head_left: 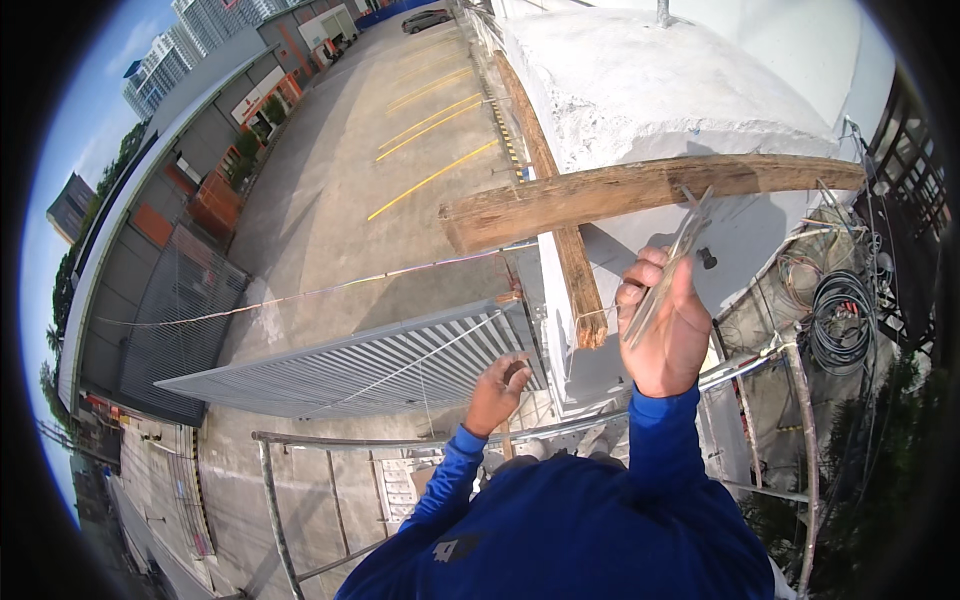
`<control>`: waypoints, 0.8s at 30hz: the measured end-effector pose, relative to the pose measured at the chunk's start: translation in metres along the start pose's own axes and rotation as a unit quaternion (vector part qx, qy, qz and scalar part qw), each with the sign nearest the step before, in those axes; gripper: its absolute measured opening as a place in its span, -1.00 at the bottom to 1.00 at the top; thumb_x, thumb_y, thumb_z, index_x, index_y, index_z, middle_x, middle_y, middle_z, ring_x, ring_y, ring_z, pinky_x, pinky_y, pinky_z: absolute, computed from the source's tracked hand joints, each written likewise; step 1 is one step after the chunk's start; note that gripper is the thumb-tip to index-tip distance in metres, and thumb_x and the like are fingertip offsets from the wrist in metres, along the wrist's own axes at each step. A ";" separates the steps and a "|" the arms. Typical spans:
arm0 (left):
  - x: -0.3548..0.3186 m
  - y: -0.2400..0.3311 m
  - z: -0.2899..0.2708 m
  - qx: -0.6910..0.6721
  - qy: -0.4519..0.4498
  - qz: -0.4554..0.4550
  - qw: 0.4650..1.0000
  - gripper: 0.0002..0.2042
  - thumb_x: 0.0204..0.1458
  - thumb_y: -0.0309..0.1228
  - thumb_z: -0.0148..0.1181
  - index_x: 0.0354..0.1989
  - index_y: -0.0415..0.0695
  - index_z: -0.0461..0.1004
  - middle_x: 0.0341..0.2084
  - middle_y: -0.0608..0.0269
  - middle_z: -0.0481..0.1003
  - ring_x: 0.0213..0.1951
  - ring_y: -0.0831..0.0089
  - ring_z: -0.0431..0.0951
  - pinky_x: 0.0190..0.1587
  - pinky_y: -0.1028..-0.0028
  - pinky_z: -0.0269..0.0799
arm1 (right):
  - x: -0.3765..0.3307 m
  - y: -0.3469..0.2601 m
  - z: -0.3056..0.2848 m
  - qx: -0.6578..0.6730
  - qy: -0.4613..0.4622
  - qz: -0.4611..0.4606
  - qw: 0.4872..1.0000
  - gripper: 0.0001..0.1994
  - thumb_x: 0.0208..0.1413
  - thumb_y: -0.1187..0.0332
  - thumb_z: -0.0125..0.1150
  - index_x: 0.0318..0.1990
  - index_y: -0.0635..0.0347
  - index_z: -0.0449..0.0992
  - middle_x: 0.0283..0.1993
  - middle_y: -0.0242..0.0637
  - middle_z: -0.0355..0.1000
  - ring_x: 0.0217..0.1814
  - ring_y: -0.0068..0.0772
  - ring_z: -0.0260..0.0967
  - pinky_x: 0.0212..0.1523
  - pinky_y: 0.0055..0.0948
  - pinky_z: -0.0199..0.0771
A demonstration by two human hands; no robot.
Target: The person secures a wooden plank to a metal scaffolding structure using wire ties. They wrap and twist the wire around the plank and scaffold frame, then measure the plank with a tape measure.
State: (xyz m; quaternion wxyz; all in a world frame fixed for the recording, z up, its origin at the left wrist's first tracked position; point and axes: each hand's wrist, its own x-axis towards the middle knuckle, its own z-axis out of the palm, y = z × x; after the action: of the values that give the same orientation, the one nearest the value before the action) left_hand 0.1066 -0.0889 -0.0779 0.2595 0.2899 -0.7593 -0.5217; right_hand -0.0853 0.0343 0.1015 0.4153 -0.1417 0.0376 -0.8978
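Note:
My right hand (672, 345) is closed around a long, thin, dull grey two-pronged tool (668, 265), its exact kind unclear. The tool's upper end reaches in front of a weathered wooden beam (600, 203) that lies crosswise; I cannot tell whether they touch. Beneath the beam, a second timber (575, 275) runs away from me, its rough near end just left of my right hand. Lower and to the left, my left hand (497, 393) has its fingers curled in toward the thumb. Whatever it holds, if anything, is hidden.
Scaffold pipes (345, 442) form a rail around me, high above a paved yard (330, 240). A white concrete ledge (650, 90) rises ahead right. Coiled dark cable (840, 320) hangs at right. A grey slatted gate (370, 365) stands below left, and a thin line (300, 298) stretches across.

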 end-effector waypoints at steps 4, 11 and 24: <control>-0.048 -0.183 0.015 0.236 -0.047 -0.163 0.957 -0.66 0.04 -0.24 0.18 -0.07 -0.16 0.51 -0.25 -0.06 0.57 -0.23 0.06 0.59 -0.15 0.23 0.47 | 0.000 -0.002 -0.004 0.002 -0.003 0.005 1.000 -0.75 0.23 0.22 0.14 -0.05 0.11 0.34 -0.12 -0.39 0.31 -0.13 -0.49 0.30 -0.13 -0.33 0.36; -0.206 -0.357 -0.022 0.482 -0.335 -0.076 0.806 -0.82 0.02 -0.30 0.06 -0.39 -0.07 0.57 -0.43 0.15 0.59 -0.27 0.16 0.61 -0.26 0.17 0.50 | 0.000 -0.005 -0.002 0.036 -0.011 0.009 0.999 -0.77 0.23 0.24 0.13 -0.07 0.13 0.36 -0.13 -0.37 0.32 -0.13 -0.48 0.32 -0.13 -0.33 0.35; -0.212 -0.358 -0.029 0.420 -0.245 -0.104 0.868 -0.87 0.03 -0.35 0.03 -0.36 0.07 0.54 -0.35 0.24 0.58 -0.23 0.23 0.60 -0.24 0.20 0.48 | 0.000 -0.003 0.000 0.079 -0.028 0.028 0.996 -0.78 0.30 0.26 0.01 -0.02 0.16 0.33 -0.15 -0.36 0.31 -0.13 -0.47 0.32 -0.10 -0.33 0.38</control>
State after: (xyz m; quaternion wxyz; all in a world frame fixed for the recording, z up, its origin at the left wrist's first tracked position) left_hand 0.3349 -0.0596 -0.4254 -0.1366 0.3120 -0.9111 -0.2321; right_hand -0.0875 0.0368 0.1022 0.4510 -0.1323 -0.0412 -0.8817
